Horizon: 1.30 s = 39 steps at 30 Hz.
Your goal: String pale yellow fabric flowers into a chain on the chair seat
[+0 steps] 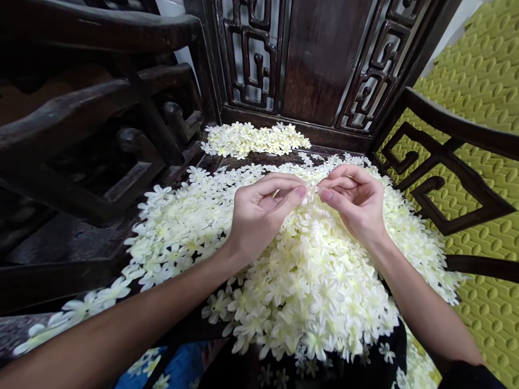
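My left hand [270,208] and my right hand [354,200] meet at the fingertips above a big heap of white and pale yellow artificial flowers [308,286]. Between the two pinches is a small white flower [311,192], its petals partly covered by my fingers. Thumb and forefinger of each hand press together on it. Whether it is one flower or a few stacked ones I cannot tell. The heap spreads over the dark wooden seat and down towards my lap.
Behind the heap, a separate row of flowers [255,139] lies along the base of a carved wooden chair back [320,59]. A dark armrest [454,156] stands at the right, before a yellow-green textured surface [486,81]. More dark wooden furniture [97,108] fills the left.
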### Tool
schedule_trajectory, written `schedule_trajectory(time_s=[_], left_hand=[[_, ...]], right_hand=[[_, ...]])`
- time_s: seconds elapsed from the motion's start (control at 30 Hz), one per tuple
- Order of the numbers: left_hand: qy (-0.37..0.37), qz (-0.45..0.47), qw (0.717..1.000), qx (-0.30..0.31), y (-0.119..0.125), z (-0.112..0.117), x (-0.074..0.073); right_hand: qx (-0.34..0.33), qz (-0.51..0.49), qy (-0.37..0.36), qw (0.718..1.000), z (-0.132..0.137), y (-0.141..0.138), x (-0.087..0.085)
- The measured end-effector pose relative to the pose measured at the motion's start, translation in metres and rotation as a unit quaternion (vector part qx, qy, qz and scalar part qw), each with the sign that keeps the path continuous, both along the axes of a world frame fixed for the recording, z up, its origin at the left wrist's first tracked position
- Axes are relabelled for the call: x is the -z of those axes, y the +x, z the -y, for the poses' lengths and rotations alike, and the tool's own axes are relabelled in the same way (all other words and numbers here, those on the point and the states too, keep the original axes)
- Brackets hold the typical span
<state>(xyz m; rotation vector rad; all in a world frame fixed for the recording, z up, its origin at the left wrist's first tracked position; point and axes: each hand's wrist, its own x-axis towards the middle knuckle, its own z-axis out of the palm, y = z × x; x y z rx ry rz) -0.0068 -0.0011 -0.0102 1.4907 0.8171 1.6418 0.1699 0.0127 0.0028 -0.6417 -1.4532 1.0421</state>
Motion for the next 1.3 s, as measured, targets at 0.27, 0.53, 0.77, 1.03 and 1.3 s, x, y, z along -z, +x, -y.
schedule_trajectory(time_s=[0.27, 0.53, 0.77, 1.03, 1.3], left_hand=[[-0.021, 0.024, 0.999, -0.004, -0.0007, -0.0020, 0.0022], [0.005, -0.002, 1.000, -0.005, 0.0006, 0.0002, -0.0001], [0.008, 0.005, 1.000, 0.004, 0.0013, 0.0005, 0.0005], [-0.029, 0.014, 0.999, -0.008, -0.0001, -0.0010, 0.0008], [-0.009, 0.001, 1.000, -0.003, 0.0010, 0.0009, -0.0013]], right_hand=[[-0.004, -0.073, 0.003, 0.997, -0.0082, 0.0063, -0.0064], [-0.030, -0.017, 0.022, 0.999, -0.0017, 0.0007, -0.0024], [-0.009, -0.003, 0.013, 1.000, 0.0004, -0.0013, -0.0024], [0.014, -0.027, 0.007, 1.000, -0.0051, 0.0047, -0.0044], [-0.028, -0.007, 0.013, 1.000, -0.0008, 0.0002, -0.0033]])
